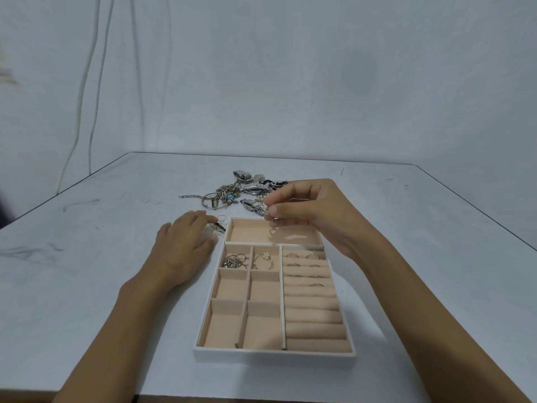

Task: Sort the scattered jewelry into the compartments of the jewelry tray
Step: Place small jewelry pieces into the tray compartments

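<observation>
Silver and pearl, the small chain [272,228] hangs lengthwise down, pinched in our right hand [308,210] straight above the long far compartment [293,235] of the tray [273,354], while our left hand [183,245] rests slack on the table [87,271] by a thin ring [221,218]

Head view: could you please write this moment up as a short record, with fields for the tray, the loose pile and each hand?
tray: white jewelry tray, beige lining, on the table
small compartments: heap of hoops in the far-left one; gold hoop with pearls beside it; other four empty
ring rolls: rings in the far rows
right hand: pinches a pearly dangling piece over the far wide compartment
left hand: rests left of the tray, fingertips by a thin ring
loose pile: beyond the tray
</observation>
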